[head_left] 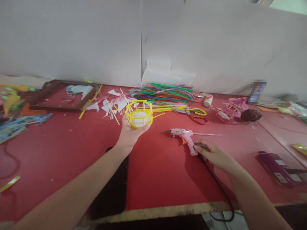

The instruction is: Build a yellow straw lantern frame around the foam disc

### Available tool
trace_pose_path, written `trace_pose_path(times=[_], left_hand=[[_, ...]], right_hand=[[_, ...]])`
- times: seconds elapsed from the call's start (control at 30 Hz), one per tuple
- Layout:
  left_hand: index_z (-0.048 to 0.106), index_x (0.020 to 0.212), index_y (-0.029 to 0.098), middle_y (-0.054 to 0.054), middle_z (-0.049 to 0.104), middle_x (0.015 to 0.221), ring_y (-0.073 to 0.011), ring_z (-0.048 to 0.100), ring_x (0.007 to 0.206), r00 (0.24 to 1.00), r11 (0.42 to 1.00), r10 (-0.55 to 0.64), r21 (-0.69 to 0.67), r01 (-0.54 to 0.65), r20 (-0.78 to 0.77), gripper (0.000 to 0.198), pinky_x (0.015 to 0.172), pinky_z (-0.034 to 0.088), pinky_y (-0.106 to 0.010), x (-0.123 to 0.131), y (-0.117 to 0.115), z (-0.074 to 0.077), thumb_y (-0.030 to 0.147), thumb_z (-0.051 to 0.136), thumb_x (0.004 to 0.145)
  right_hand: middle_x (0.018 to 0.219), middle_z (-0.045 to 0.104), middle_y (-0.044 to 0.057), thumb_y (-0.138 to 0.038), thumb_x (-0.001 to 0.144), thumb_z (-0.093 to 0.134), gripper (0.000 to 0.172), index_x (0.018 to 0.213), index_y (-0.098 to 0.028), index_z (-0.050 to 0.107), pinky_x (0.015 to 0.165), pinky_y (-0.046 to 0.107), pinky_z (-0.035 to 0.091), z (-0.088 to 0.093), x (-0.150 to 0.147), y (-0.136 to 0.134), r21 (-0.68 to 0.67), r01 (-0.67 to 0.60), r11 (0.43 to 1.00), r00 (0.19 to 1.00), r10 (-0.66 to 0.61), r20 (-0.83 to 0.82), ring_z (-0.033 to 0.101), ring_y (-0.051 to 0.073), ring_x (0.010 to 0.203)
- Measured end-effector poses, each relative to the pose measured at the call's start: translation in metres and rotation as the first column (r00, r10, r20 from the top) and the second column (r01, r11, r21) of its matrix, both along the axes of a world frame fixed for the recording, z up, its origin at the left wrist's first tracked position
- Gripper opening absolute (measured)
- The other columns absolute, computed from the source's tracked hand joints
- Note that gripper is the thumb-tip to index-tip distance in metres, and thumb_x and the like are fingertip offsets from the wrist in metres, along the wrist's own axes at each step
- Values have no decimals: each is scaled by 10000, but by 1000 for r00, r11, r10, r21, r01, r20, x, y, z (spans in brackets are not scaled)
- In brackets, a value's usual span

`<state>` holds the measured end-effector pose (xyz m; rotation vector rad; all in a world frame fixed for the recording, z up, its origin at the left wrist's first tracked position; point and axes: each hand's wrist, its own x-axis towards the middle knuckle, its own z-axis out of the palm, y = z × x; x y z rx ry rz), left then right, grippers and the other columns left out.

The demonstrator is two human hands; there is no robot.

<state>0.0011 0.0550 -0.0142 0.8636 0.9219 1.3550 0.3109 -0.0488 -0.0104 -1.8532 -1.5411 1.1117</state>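
My left hand [130, 134] is closed around a small basket-like frame [151, 115], lifted in front of me. Yellow strips form its upper and lower rings, pale upright sticks join them, and a round whitish base lies inside. On the right, my right hand [209, 151] has its fingers curled at the lower end of the handle of a pink glue gun [189, 139]. The gun has an orange trigger, its nozzle points left, and a clear glue stick [208, 134] sticks out at its back. A dark cord [216, 179] runs from the handle over the table's front edge.
Red table [153, 179] against a grey wall. Behind the hands lie scissors [198, 111], coloured pipe cleaners [168, 94] and white scraps [120, 103]. A brown wooden frame [56, 108] is at left, a black phone-like slab [112, 191] under my left forearm, a purple box [274, 167] at right.
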Motion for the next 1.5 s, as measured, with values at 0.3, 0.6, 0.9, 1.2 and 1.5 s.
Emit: trace_pose_path(times=[0.3,0.6,0.9,1.2,1.5], left_hand=[[418,1300,290,-5,703,1175,-177,727,1012,1000,1000,-4,-26,4,2,946,904,608,-323,1,-2,3,185,977,543],[371,1249,284,-24,669,1217,-195,728,1035,999,996,43,-78,-43,-4,954,964,597,-374,1,-1,-1,157,976,523],[427,1215,255,-62,700,1223,-226,720,1090,999,997,14,-74,-16,-32,860,1063,547,-440,3,-5,4,219,973,551],[483,1277,222,-160,634,1355,-384,644,1263,797,973,-226,-87,215,-560,920,1094,509,-582,-3,-12,3,367,958,503],[524,1356,201,-239,455,1533,-541,342,1484,797,994,-65,31,105,-601,1204,1213,223,-720,0,-16,3,439,1025,287]], right_hand=[[767,703,41,-575,783,676,433,1004,-203,669,602,322,502,0,2,3,5,8,1000,1000,-8,7,646,193,647],[775,688,10,-428,847,563,328,1095,-237,662,604,317,445,-22,-2,-4,227,21,974,888,-122,443,612,197,623],[916,797,63,-423,959,555,288,1047,-215,733,672,300,558,17,52,39,213,-47,976,716,-116,688,742,211,762],[1342,643,122,-381,993,672,398,1329,-171,625,945,463,592,15,83,173,-19,-193,981,512,118,851,674,250,1130],[1337,646,131,-376,990,677,395,1318,-160,632,949,455,589,19,90,183,-64,-278,959,555,215,803,674,253,1132]])
